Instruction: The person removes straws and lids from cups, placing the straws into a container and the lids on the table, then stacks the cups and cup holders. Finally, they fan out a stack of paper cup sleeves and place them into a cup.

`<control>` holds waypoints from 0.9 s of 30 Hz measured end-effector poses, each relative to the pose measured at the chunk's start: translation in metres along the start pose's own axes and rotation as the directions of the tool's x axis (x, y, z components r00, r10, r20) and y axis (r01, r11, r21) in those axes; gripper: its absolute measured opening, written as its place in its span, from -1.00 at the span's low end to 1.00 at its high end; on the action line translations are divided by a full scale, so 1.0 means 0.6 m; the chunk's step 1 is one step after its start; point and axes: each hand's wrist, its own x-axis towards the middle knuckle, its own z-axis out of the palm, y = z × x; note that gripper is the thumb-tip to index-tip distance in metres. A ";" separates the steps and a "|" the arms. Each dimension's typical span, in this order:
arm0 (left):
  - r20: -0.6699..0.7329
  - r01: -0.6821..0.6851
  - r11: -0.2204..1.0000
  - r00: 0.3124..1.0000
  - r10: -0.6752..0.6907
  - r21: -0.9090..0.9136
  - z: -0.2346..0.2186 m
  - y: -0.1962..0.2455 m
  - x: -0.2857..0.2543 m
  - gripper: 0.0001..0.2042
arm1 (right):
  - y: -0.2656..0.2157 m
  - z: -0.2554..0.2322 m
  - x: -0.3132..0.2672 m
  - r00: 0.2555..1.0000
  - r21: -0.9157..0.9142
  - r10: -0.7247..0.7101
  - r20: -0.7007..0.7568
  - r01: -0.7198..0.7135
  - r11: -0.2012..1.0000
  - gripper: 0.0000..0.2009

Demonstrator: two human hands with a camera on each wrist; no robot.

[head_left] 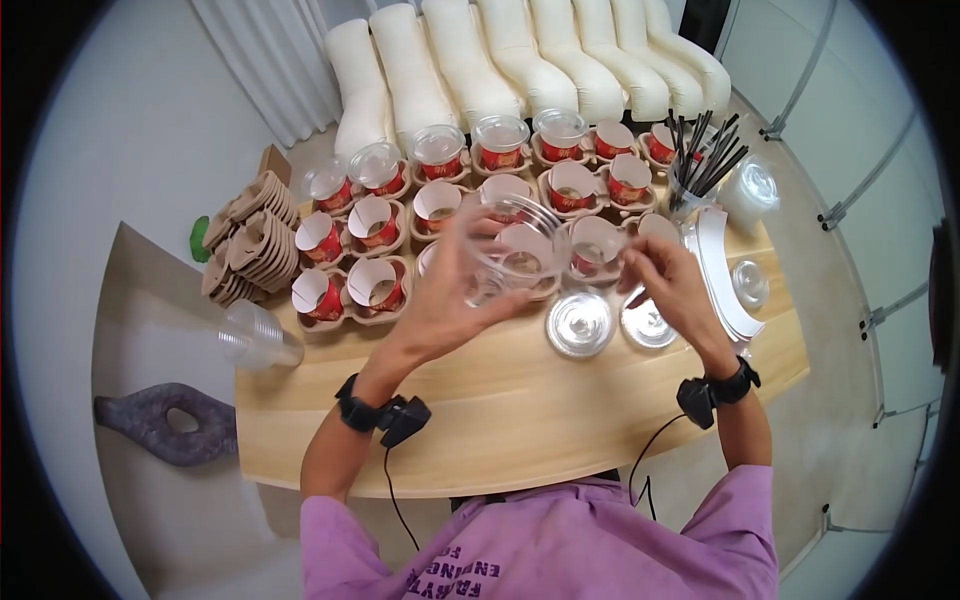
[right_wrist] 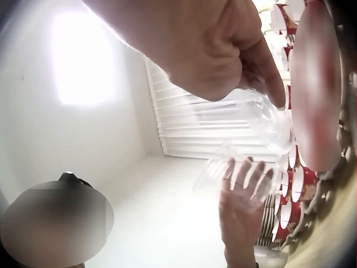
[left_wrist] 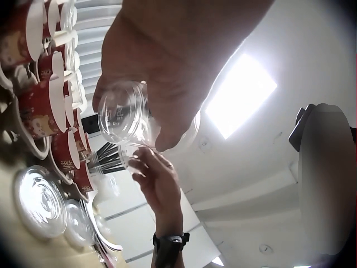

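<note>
Pale wooden counter [head_left: 450, 420] bears red cups [head_left: 322, 252] from ten to one o'clock, most back-row ones under clear tops [head_left: 437, 143], nearer visible ones bare, while your left hand [head_left: 440, 300] curls round clear plasticware [head_left: 525, 235] at twelve and your right hand [head_left: 672, 285] pinches some at one.

I see a smooth wood-look tabletop [head_left: 480, 420] across the centre, light-grained with a soft sheen. Glossy clear plastic lids [head_left: 580, 323] throw highlights at centre right; red printed paper cups [head_left: 318, 238] stand in rough, matt brown pulp carriers [head_left: 262, 240]. At the bottom, the purple shirt [head_left: 600, 540] reads as matt cloth.
</note>
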 end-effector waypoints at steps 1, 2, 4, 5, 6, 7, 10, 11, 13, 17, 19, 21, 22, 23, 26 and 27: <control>-0.117 -0.055 0.998 0.992 0.053 -0.017 -0.013 -0.002 -0.013 -0.10 | 0.015 0.007 -0.010 1.000 -0.078 -0.007 0.016 0.009 0.997 -0.85; -0.236 -0.111 0.994 0.966 0.102 -0.025 -0.029 -0.004 -0.028 -0.11 | 0.038 0.014 -0.016 0.999 -0.155 -0.014 0.035 0.020 0.988 -0.85; -0.341 -0.071 0.993 0.935 0.098 0.091 -0.076 -0.005 -0.066 -0.10 | 0.059 0.028 -0.029 1.000 -0.328 -0.018 -0.002 0.016 0.945 -0.85; -0.406 -0.148 0.981 0.894 0.188 0.129 -0.100 -0.021 -0.079 -0.10 | 0.064 0.032 -0.032 0.999 -0.357 -0.031 -0.012 0.025 0.934 -0.85; -0.464 -0.219 0.960 0.842 0.276 0.173 -0.122 -0.036 -0.092 -0.10 | 0.069 0.035 -0.033 0.999 -0.385 -0.044 -0.021 0.033 0.922 -0.85; -0.510 -0.214 0.964 0.819 0.264 0.156 -0.142 -0.029 -0.110 -0.10 | 0.074 0.037 -0.034 0.999 -0.382 -0.040 -0.013 0.032 0.924 -0.85; -0.630 -0.194 0.962 0.727 0.274 0.194 -0.185 0.004 -0.155 -0.10 | 0.085 0.040 -0.034 0.991 -0.559 -0.126 -0.040 0.083 0.825 -0.80; -0.695 -0.179 0.954 0.654 0.299 0.242 -0.197 0.009 -0.168 -0.10 | 0.087 0.042 -0.037 0.973 -0.590 -0.214 -0.083 0.125 0.798 -0.78; -0.741 -0.145 0.947 0.593 0.315 0.287 -0.233 0.004 -0.200 -0.09 | 0.088 0.041 -0.039 0.932 -0.629 -0.345 -0.109 0.204 0.750 -0.72; -0.833 -0.053 0.937 0.441 0.333 0.346 -0.289 -0.013 -0.264 -0.12 | 0.074 0.038 -0.047 0.931 -0.630 -0.357 -0.080 0.230 0.742 -0.74; -0.861 -0.059 0.937 0.379 0.340 0.344 -0.308 -0.019 -0.288 -0.15 | 0.067 0.038 -0.046 0.953 -0.580 -0.300 -0.049 0.217 0.785 -0.74; -0.887 0.039 0.951 0.375 0.270 0.306 -0.320 -0.032 -0.299 -0.27 | 0.045 0.042 -0.044 0.978 -0.506 -0.208 -0.012 0.173 0.845 -0.76; -0.888 0.043 0.948 0.367 0.277 0.314 -0.329 -0.044 -0.311 -0.27 | 0.038 0.043 -0.042 0.987 -0.491 -0.161 0.003 0.142 0.860 -0.77; -0.883 0.111 0.931 0.373 0.286 0.348 -0.336 -0.055 -0.315 -0.30 | 0.036 0.045 -0.037 0.987 -0.493 -0.163 0.000 0.142 0.859 -0.77; -0.894 0.164 0.936 0.383 0.232 0.312 -0.345 -0.082 -0.312 -0.33 | 0.019 0.036 -0.020 0.948 -0.452 -0.285 0.142 0.318 0.833 -0.77; -0.913 0.188 0.947 0.367 0.179 0.261 -0.346 -0.092 -0.315 -0.34 | 0.010 0.035 -0.016 0.972 -0.469 -0.212 0.102 0.235 0.851 -0.75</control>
